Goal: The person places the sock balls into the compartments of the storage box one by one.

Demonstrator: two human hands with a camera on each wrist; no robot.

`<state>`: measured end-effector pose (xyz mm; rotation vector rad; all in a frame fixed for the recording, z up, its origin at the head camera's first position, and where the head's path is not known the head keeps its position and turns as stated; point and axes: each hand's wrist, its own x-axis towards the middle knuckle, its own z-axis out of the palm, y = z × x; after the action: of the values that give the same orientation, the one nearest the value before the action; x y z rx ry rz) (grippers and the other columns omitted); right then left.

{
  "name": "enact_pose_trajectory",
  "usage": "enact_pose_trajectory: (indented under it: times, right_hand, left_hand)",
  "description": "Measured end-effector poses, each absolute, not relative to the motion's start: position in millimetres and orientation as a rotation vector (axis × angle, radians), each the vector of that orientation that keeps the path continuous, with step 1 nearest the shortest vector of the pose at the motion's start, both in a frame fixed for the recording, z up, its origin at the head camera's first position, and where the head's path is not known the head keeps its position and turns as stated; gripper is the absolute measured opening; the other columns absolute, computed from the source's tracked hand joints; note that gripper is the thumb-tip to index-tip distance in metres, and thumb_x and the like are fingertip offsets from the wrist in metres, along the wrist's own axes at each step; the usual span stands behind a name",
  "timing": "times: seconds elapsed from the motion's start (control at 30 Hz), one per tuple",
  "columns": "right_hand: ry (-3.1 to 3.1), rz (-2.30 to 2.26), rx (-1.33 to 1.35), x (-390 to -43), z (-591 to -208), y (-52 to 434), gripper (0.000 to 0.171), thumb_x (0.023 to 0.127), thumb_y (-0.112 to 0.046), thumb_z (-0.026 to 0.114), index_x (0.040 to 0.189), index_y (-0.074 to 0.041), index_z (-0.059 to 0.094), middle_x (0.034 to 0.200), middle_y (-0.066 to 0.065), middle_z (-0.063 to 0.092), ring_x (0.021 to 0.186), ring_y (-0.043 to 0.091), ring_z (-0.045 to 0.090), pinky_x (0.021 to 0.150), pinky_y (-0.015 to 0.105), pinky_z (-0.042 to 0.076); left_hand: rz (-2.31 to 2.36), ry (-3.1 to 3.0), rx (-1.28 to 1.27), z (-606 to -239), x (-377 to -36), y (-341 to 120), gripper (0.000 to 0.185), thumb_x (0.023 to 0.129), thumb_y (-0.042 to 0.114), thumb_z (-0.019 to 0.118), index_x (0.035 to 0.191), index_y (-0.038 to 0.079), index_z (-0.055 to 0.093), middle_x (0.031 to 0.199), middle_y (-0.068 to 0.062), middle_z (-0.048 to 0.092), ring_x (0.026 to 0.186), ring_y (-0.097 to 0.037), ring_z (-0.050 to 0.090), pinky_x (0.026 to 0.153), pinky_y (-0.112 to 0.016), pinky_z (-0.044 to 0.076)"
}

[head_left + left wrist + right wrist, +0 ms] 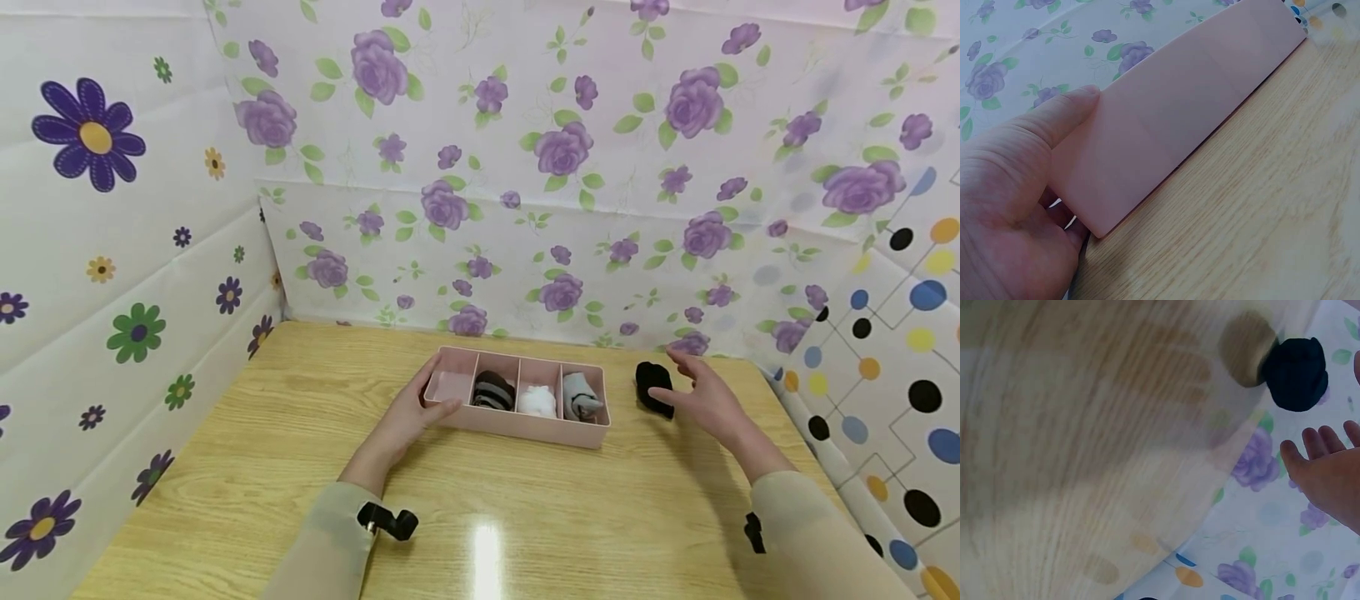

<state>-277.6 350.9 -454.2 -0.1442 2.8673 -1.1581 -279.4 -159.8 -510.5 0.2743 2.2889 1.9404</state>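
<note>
A pink box with compartments in a row (525, 423) sits on the table, and my left hand (405, 421) grips its left end. In the left wrist view the thumb (1063, 115) lies along the box's long wall (1166, 119), with other fingers round the corner. Inside are a striped dark rolled sock (493, 392), a white one (537, 402) and a grey one (580, 397); the leftmost compartment is bare. Right of the box lies a black rolled sock (654, 387). My right hand (708, 404) is beside it, thumb and fingers spread, gripping nothing.
The wood-grain table (480, 492) meets a flowered sheet (480, 250) at the back. Patterned sheets also stand at the left (172, 275) and right (885, 333) sides. A small black device (386, 521) is strapped at the left sleeve.
</note>
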Motion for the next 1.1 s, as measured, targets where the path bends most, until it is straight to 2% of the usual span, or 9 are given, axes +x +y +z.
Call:
enact_pose_trajectory:
  times: [0.13, 0.47, 0.77, 0.97, 1.1]
  right_hand:
    - [2.839, -1.159, -0.158, -279, -461, 355, 0.102, 0.105, -0.042, 0.079, 0.177, -0.006, 0.016, 0.179, 0.031, 0.017, 0.158, 0.061, 0.022, 0.119, 0.079, 0.030]
    - [2.805, -1.191, -0.170, -287, -483, 359, 0.103, 0.104, -0.041, 0.080, 0.176, -0.003, 0.017, 0.178, 0.033, 0.017, 0.155, 0.062, 0.029, 0.120, 0.075, 0.035]
    - [2.906, -1.080, -0.148, -288, -490, 354, 0.091, 0.105, -0.040, 0.079, 0.171, 0.003, 0.031, 0.165, 0.040, 0.037, 0.143, 0.061, 0.046, 0.114, 0.074, 0.042]
    - [2.929, -1.044, -0.137, -291, -500, 355, 0.091, 0.105, -0.041, 0.079, 0.170, 0.002, 0.033, 0.169, 0.039, 0.033, 0.150, 0.063, 0.035, 0.118, 0.077, 0.034]
    - [2.949, -0.993, -0.155, -294, -505, 355, 0.091, 0.104, -0.041, 0.079, 0.169, 0.003, 0.034, 0.168, 0.039, 0.033, 0.150, 0.064, 0.034, 0.118, 0.078, 0.033]
  left_hand:
    - [1.945, 2.289, 0.272, -511, -279, -160, 0.097, 0.103, 0.021, 0.083, 0.178, 0.032, 0.023, 0.182, -0.015, 0.018, 0.159, -0.040, 0.035, 0.127, -0.057, 0.034]
    - [1.950, 2.294, 0.272, -511, -279, -161, 0.097, 0.103, 0.022, 0.084, 0.178, 0.032, 0.024, 0.182, -0.015, 0.020, 0.158, -0.040, 0.037, 0.127, -0.057, 0.033]
    - [1.947, 2.291, 0.297, -510, -279, -161, 0.097, 0.103, 0.022, 0.083, 0.179, 0.031, 0.023, 0.182, -0.016, 0.019, 0.160, -0.040, 0.033, 0.128, -0.057, 0.032]
    - [1.952, 2.284, 0.296, -510, -280, -160, 0.096, 0.104, 0.019, 0.082, 0.179, 0.031, 0.022, 0.183, -0.015, 0.017, 0.160, -0.040, 0.033, 0.127, -0.057, 0.034]
    - [1.961, 2.264, 0.287, -511, -280, -159, 0.098, 0.103, 0.021, 0.083, 0.179, 0.031, 0.021, 0.183, -0.016, 0.017, 0.156, -0.040, 0.040, 0.124, -0.055, 0.038]
